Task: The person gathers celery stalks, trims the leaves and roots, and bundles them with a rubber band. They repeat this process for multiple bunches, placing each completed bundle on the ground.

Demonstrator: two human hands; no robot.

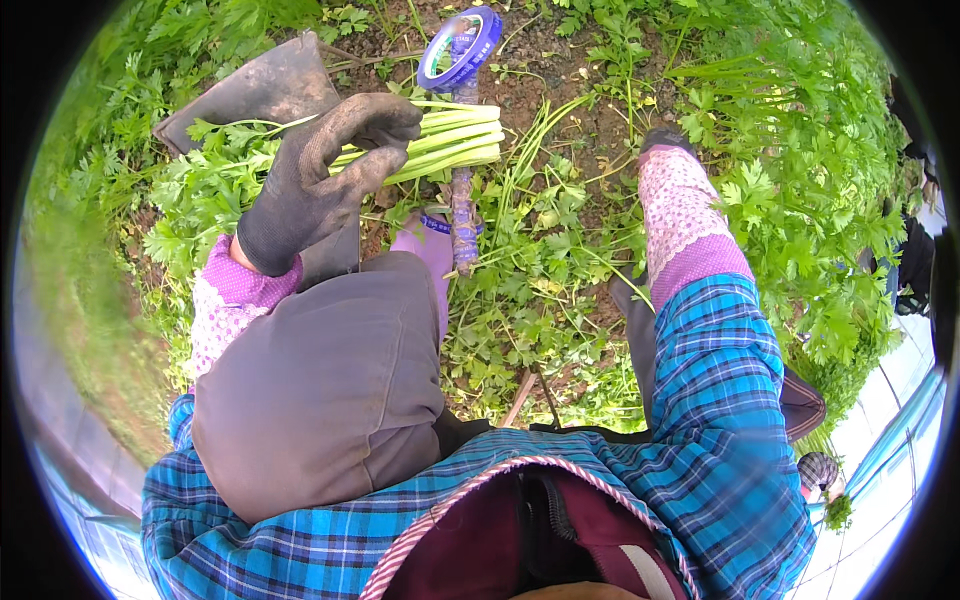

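Observation:
My left hand (330, 169), in a dark, soil-stained work glove, curls its fingers and thumb around a bunch of cut celery stalks (457, 135). The pale cut ends point right, and the leafy tops (217, 176) spread left beneath the wrist. Under the stalks runs a handle (465, 217) wrapped in purple tape, with a roll of purple tape (427, 64) at its far end. My right hand (666, 139) reaches forward to the standing celery-like plants at right. Only a bit of its dark glove shows past the floral sleeve cover; its fingers are hidden.
A worn dark flat piece (255, 94) lies behind my left hand. Loose stems and leaves (547, 270) litter the soil between my legs. Dense leafy plants (810, 225) stand at right. A person in a checked hat (817, 472) is at lower right, and dark clothing (913, 262) shows at the right rim.

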